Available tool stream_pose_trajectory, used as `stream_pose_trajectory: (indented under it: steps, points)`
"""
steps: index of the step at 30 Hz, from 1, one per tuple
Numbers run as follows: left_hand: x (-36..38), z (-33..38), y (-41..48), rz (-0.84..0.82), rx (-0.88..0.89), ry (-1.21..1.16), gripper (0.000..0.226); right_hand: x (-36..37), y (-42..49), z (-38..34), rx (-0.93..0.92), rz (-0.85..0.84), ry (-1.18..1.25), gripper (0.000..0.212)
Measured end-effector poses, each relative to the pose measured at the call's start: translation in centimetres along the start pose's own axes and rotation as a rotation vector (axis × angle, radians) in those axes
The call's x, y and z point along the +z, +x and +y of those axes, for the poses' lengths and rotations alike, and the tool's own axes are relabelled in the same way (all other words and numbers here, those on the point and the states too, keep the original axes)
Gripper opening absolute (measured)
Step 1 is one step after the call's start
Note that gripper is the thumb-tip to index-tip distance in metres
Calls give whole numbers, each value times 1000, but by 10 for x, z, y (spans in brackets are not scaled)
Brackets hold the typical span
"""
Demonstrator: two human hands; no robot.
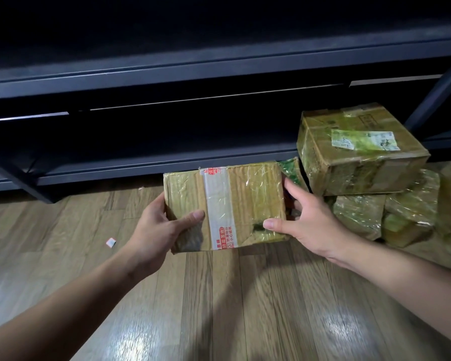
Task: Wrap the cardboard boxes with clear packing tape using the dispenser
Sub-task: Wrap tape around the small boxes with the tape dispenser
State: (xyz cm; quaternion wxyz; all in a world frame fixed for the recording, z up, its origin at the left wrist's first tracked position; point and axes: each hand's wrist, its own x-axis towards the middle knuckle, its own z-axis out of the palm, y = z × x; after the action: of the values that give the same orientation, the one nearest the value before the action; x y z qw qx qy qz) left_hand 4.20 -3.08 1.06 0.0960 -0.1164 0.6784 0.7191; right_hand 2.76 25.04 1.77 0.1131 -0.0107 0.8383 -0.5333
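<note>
Box [245, 201] held over the floor [219, 308] between both hands; left hand [154, 227] and right hand [313, 225] each clamp an end, thumbs on top, fingers [292, 187] curled round the edges; wrapped boxes [362, 152] piled just right of it by the shelf [167, 157]; dispenser not in view; judged best held level by its ends, leaving faces free for tape

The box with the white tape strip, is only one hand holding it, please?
No, the left hand and right hand both grip the box.

red Chinese print, partly 小心, on tape strip [219, 204] across held box [255, 194], label [365, 140] on stacked box [323, 157] illegible
</note>
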Motion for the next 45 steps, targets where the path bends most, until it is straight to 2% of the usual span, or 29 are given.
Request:
stream_pose_trajectory:
  steps: [8, 10, 12, 13, 16, 20, 22, 25, 29, 32, 34, 37, 39, 41, 45]
  points:
    - [-2, 1, -1, -6, -83, -86, 21, -8, 2, -7, 8, -77, 132, 87]
    - [0, 0, -2, -2, -105, -94, 13, -7, 2, -10, 30, -102, 177, 88]
    - [3, 2, -5, -8, -108, -89, 13, -5, 2, -11, 48, -136, 210, 98]
    - [4, 3, -7, -10, -95, -81, 20, -4, 2, -12, 54, -147, 208, 104]
    - [6, 4, -10, -9, -44, 12, 63, 0, 0, -16, 74, -119, 176, 113]
    - [15, -2, -15, 47, 13, 141, 88, 7, -2, -19, 65, -60, 87, 126]
    - [18, -1, -17, 93, 61, 139, 87, 10, -1, -19, 50, -35, 67, 127]
    - [19, -2, -19, 140, 151, 192, 74, 10, 2, -19, 77, 11, 153, 120]
    - [22, 4, -18, 204, 104, 111, 68, 10, 5, -19, 164, 17, 177, 147]
    - [21, 12, -16, 215, 78, 94, 61, 11, 5, -19, 171, 12, 179, 149]
    - [21, 17, -17, 197, 111, 137, 45, 11, 5, -19, 165, 17, 196, 139]
    - [21, 19, -20, 189, 179, 201, 31, 11, 5, -21, 139, 20, 260, 110]
    - [20, 18, -21, 166, 240, 244, 27, 10, 5, -24, 135, 43, 286, 111]
    - [17, 15, -21, 150, 316, 307, 33, 7, 4, -29, 112, 53, 319, 110]
    - [11, 8, -21, 128, 415, 350, 69, 0, 2, -40, 107, 10, 485, 119]
